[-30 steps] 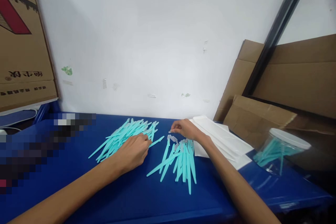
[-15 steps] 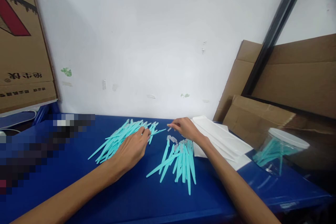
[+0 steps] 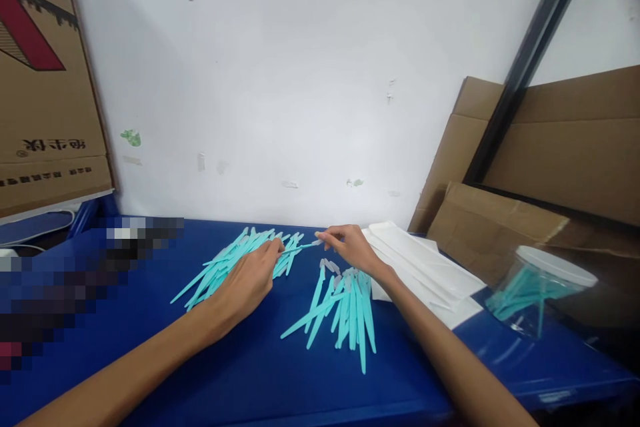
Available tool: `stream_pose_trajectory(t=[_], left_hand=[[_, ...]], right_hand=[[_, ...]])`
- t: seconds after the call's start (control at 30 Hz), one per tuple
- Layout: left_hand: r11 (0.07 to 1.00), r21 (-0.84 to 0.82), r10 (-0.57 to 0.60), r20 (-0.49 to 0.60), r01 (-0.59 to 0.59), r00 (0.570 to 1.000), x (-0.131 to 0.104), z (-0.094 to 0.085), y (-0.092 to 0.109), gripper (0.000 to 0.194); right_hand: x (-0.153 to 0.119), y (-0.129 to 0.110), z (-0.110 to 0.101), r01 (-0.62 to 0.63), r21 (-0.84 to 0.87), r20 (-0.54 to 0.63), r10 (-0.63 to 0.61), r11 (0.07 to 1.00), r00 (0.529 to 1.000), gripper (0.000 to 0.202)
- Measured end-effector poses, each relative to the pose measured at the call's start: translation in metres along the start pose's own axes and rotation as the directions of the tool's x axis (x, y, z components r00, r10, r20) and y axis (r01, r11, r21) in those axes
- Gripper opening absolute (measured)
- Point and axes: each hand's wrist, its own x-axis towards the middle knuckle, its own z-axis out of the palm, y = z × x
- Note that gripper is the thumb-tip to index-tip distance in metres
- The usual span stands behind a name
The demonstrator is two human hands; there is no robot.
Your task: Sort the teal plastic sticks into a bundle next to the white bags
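Observation:
My left hand (image 3: 255,272) is closed on the handle of a slim turquoise eyebrow razor (image 3: 299,249), which points right. Between the thumb and fingertips of my right hand (image 3: 350,247) is a small translucent cap (image 3: 317,242), at the razor's tip; how far it sits over the blade is too small to tell. Under and behind my left hand lies a pile of capped turquoise razors (image 3: 220,267), partly hidden. A second group of razors (image 3: 353,310) is fanned out in front of my right hand, with loose clear caps (image 3: 330,265) by its top end.
White paper sheets or bags (image 3: 425,273) lie right of my right hand, partly under the forearm. A clear jar (image 3: 537,290) with a white lid holds more razors on the blue table (image 3: 240,373). Cardboard (image 3: 500,213) leans at right; a printed carton (image 3: 45,107) stands at left.
The cap in my right hand and the razor's tip have come together; a small gap was between them before. My left hand has turned slightly. The view has shifted a little.

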Motion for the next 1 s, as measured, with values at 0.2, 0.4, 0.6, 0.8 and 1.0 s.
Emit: stream_pose_trajectory(t=[0.2, 0.4, 0.6, 0.8, 1.0], left_hand=[[1.000, -0.024, 0.011, -0.028, -0.012, 1.000, 0.000, 0.001, 0.000, 0.024], [0.999, -0.042, 0.009, -0.062, -0.012, 0.998, 0.001, 0.000, 0.002, 0.023], [0.995, -0.085, 0.040, -0.061, -0.045, 0.997, 0.002, 0.001, 0.003, 0.023], [0.988, -0.125, 0.085, -0.086, -0.095, 0.993, 0.001, 0.002, 0.000, 0.022], [0.982, -0.161, 0.083, -0.096, -0.098, 0.992, 0.000, 0.002, 0.001, 0.026]], right_hand=[[-0.001, -0.006, 0.004, -0.017, 0.085, 0.006, 0.017, 0.996, 1.000, 0.048], [0.002, -0.004, -0.003, -0.039, 0.097, -0.015, 0.041, 0.995, 0.999, 0.045], [0.001, -0.009, 0.001, -0.067, 0.168, 0.049, 0.060, 0.984, 0.997, 0.044], [-0.002, -0.019, 0.015, -0.084, 0.276, 0.033, 0.078, 0.958, 0.996, 0.045], [-0.003, -0.022, 0.014, -0.091, 0.275, 0.044, 0.082, 0.957, 0.996, 0.050]])
